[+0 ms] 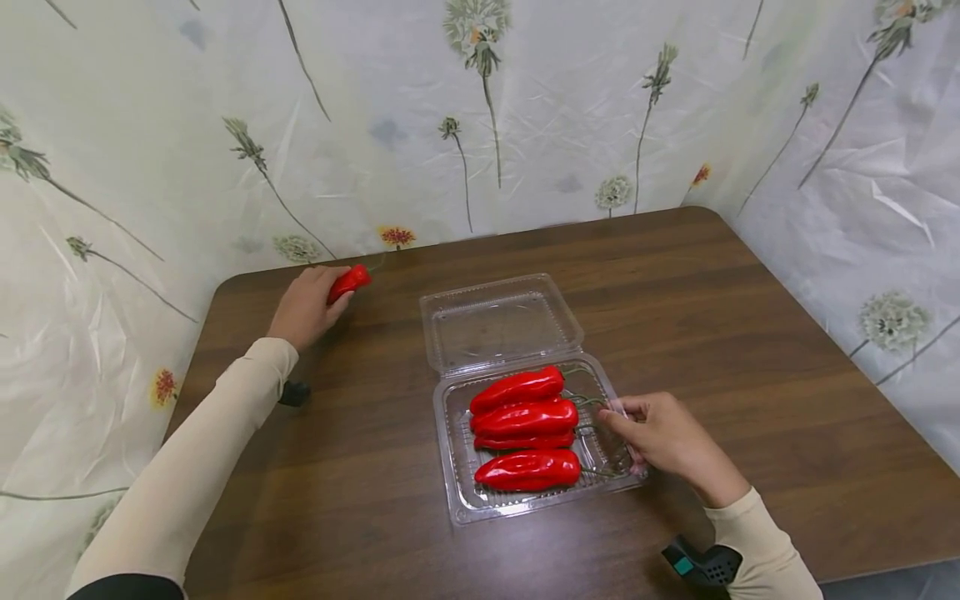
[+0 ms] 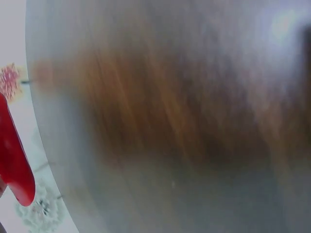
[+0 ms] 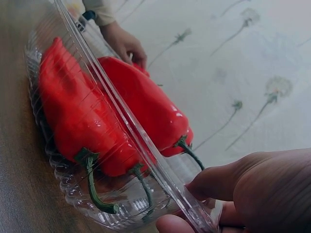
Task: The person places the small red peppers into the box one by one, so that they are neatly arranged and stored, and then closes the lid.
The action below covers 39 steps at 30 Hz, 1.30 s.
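Note:
My left hand (image 1: 309, 307) grips a red pepper (image 1: 349, 284) near the table's far left corner; its green stem points right. In the left wrist view only part of that pepper (image 2: 14, 153) shows at the left edge. A clear plastic clamshell box (image 1: 442, 450) lies with its lid (image 1: 501, 325) folded back, away from me. Several red peppers (image 1: 525, 418) lie side by side inside, stems to the right. My right hand (image 1: 663, 437) pinches the box's right rim between thumb and fingers, as the right wrist view also shows, with the hand (image 3: 262, 194) beside the stems.
The brown wooden table (image 1: 360, 450) carries the box near its middle. Behind and at both sides hangs a pale sheet (image 1: 390, 108) printed with dandelions and flowers. Dark devices are strapped at both wrists, the right one (image 1: 701, 562) near the table's front edge.

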Available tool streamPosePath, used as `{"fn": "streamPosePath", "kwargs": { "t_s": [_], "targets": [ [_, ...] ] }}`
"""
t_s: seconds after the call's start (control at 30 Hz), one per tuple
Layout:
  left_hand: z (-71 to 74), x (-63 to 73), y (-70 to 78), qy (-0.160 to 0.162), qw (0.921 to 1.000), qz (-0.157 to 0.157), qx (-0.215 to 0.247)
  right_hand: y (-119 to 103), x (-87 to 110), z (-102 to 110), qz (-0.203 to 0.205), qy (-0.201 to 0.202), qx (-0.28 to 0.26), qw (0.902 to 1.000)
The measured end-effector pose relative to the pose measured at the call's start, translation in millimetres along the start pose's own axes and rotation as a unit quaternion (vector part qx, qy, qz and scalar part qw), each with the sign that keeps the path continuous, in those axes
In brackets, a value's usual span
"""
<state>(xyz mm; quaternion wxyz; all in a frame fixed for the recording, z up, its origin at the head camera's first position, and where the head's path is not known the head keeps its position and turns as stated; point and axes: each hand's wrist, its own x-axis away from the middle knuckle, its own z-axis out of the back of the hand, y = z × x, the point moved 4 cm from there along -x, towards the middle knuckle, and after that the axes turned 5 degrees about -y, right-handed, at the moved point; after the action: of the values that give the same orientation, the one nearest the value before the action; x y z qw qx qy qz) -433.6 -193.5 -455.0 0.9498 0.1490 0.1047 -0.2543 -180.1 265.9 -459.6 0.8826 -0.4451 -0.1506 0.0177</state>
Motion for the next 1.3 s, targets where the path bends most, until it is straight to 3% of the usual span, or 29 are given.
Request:
{"fn": "streamPosePath", "kwargs": {
  "t_s": [0.7, 1.3],
  "targets": [
    [-2.1, -2.3, 80.6, 0.006, 0.995, -0.091, 0.04, -0.1, -0.4, -0.2, -0.002, -0.003, -0.004, 1.0],
    [5.4, 7.1, 138.7, 0.02, 0.9851, -0.157, 0.068, 0.6, -0.4, 0.2, 0.001, -0.003, -0.003, 1.0]
  ]
}}
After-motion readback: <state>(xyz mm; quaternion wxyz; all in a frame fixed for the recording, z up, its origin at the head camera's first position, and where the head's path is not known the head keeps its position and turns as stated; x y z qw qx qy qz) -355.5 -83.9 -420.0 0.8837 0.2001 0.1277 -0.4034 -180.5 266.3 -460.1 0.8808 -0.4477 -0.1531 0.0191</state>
